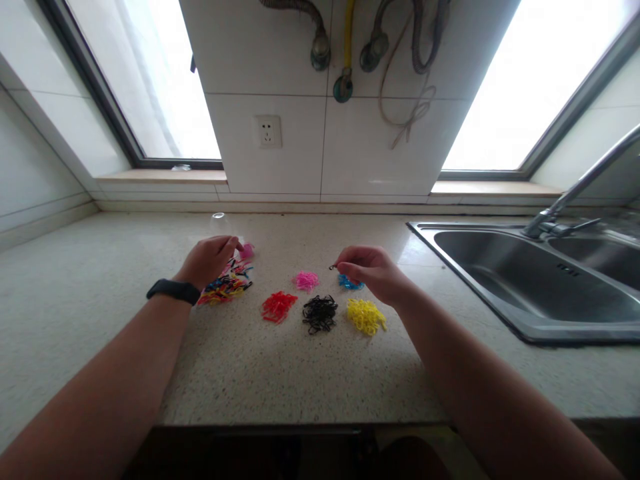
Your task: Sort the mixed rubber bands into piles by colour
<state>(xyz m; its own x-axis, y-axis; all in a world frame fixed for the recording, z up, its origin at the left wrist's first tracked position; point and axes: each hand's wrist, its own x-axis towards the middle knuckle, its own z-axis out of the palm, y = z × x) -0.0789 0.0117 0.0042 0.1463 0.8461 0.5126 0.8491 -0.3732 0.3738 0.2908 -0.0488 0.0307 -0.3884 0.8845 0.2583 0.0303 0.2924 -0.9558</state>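
My right hand (367, 268) is raised over the counter, thumb and forefinger pinching a small black rubber band (332, 267). Just under it lies a pile of blue bands (350, 283), partly covered by the hand. My left hand (213, 259), with a dark wristband, has its fingers drawn together above a mixed heap of coloured bands (225, 289). Its fingertips are beside a pink piece (247, 251); whether they grip anything is hidden. Between the hands are piles of pink bands (306, 281), red bands (279, 307), black bands (320, 314) and yellow bands (367, 316).
A clear cup-like container (219, 223) stands behind my left hand. To the right, a steel double sink (470, 313) with a faucet (550, 220) is set into the speckled counter (240, 380). The tiled wall at the back carries a socket (269, 131) and hoses.
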